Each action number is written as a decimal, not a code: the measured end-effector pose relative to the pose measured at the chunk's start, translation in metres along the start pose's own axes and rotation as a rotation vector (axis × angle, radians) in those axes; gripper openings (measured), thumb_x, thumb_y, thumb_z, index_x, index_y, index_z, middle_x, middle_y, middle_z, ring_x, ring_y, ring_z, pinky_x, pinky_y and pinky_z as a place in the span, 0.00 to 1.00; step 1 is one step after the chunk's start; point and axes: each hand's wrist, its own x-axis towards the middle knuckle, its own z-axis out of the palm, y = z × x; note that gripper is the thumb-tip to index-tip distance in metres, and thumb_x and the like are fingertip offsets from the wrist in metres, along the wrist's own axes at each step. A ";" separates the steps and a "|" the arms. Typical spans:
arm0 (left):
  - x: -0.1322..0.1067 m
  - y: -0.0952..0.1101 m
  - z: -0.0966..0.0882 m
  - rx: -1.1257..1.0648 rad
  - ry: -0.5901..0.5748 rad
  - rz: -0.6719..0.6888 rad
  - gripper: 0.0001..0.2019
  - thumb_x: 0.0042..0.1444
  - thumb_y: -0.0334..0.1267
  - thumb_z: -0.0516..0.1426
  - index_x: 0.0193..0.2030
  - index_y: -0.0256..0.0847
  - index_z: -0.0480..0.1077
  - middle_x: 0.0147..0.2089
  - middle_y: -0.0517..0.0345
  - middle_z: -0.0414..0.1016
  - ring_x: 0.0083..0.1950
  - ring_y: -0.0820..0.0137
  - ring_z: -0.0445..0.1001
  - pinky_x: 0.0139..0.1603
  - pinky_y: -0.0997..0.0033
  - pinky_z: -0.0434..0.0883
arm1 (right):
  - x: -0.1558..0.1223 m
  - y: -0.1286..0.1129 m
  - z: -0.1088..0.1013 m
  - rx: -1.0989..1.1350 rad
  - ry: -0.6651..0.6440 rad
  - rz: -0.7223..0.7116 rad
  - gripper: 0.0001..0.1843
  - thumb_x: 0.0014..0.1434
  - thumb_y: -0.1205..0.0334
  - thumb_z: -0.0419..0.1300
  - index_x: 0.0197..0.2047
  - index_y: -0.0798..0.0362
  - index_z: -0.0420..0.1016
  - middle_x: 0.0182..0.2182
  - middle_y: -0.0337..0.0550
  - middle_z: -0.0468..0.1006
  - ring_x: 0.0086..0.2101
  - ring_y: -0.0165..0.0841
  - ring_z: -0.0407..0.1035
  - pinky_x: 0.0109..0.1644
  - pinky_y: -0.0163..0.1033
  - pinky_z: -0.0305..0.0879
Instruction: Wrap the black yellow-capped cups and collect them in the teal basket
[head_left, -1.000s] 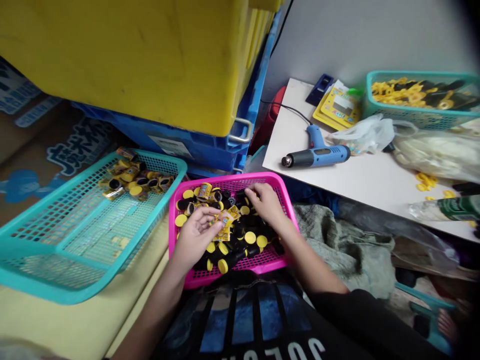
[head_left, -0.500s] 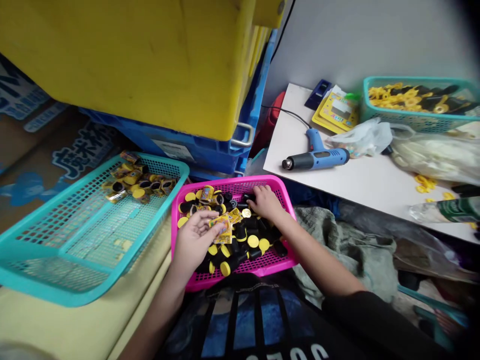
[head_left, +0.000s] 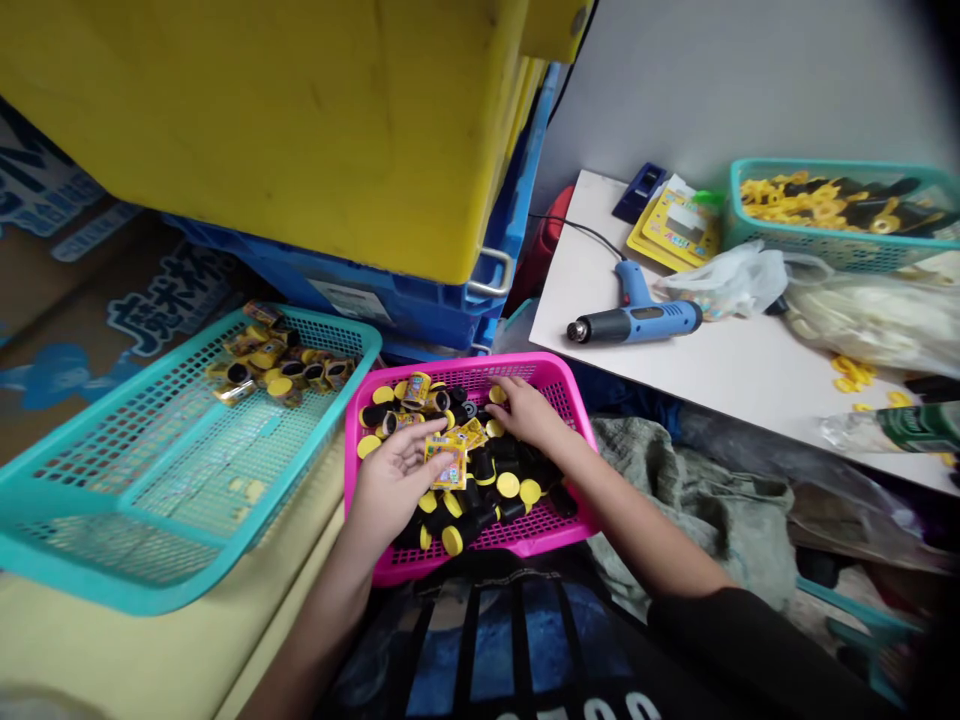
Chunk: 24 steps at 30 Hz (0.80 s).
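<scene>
Our left hand (head_left: 394,480) held a shiny yellow packet (head_left: 448,460) between its fingers over the pink basket (head_left: 551,385), while our right hand (head_left: 529,415) lay spread on the black-and-yellow pieces (head_left: 480,505), though we could not tell if it gripped one. Most pieces remained in the pink basket, with only a small wrapped pile (head_left: 274,365) in the teal basket (head_left: 277,470) to its left; beyond it, a heat gun (head_left: 634,320) lay on a white table (head_left: 592,250).
</scene>
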 end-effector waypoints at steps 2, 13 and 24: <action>0.001 -0.001 -0.001 0.007 0.005 0.010 0.19 0.43 0.37 0.66 0.45 0.40 0.76 0.38 0.55 0.82 0.40 0.66 0.80 0.42 0.67 0.78 | 0.002 0.001 -0.001 0.016 -0.010 0.033 0.25 0.62 0.58 0.57 0.62 0.50 0.64 0.51 0.46 0.67 0.50 0.27 0.64 0.57 0.31 0.61; 0.003 -0.003 -0.002 -0.095 -0.067 -0.031 0.19 0.45 0.39 0.66 0.46 0.39 0.75 0.31 0.57 0.81 0.35 0.65 0.81 0.36 0.69 0.79 | 0.022 0.003 -0.001 0.058 -0.053 0.178 0.17 0.55 0.59 0.63 0.48 0.53 0.76 0.40 0.43 0.74 0.40 0.25 0.69 0.43 0.24 0.59; -0.004 -0.006 -0.007 -0.147 -0.044 -0.026 0.18 0.46 0.39 0.66 0.44 0.39 0.74 0.35 0.55 0.82 0.37 0.65 0.81 0.30 0.72 0.78 | 0.017 0.014 0.001 0.118 -0.076 0.054 0.20 0.64 0.49 0.55 0.51 0.52 0.72 0.45 0.41 0.73 0.42 0.20 0.69 0.45 0.21 0.59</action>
